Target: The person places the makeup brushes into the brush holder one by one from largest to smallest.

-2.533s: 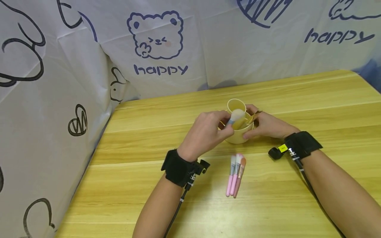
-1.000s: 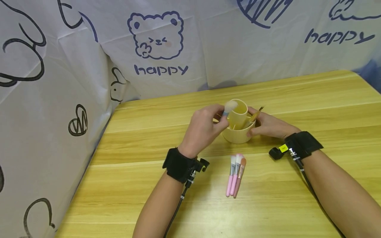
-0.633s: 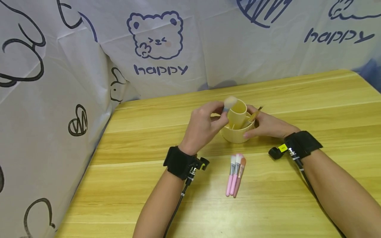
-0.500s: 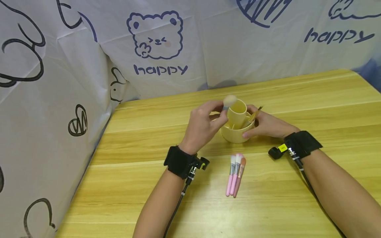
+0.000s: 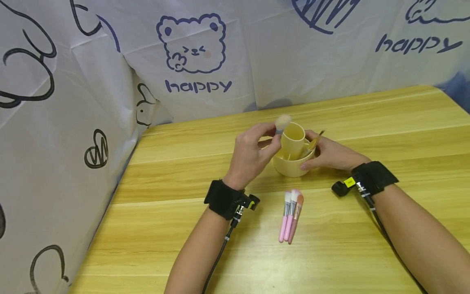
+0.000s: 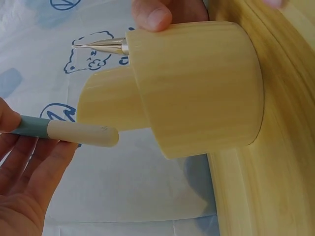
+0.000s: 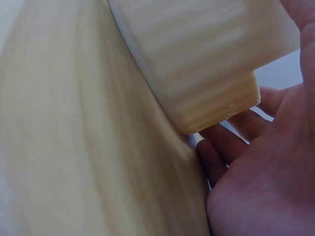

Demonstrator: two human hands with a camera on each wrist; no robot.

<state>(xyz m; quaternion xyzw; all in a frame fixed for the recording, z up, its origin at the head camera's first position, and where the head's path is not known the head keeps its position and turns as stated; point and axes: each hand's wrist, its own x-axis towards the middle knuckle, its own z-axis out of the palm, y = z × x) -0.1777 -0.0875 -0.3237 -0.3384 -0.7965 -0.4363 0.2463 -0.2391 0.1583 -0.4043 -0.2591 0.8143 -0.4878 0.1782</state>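
My left hand pinches a makeup brush with pale bristles up; its cream and blue-green handle shows in the left wrist view, the handle's end apart from the holder there. A pale yellow brush holder stands on the table, a wide low cup with a taller tube rising from it. Around the holder's right side my right hand grips, thumb at the front and other fingers behind. A thin brush with a golden ferrule leans out of the holder beside that hand.
Three makeup brushes with pink handles lie side by side on the wooden table, in front of the holder. A white cloth with drawings hangs behind the table and along its left side.
My left hand has lifted the makeup brush up and to the left, from over the holder to beside its tube. My right hand keeps its grip on the holder, which has barely shifted.
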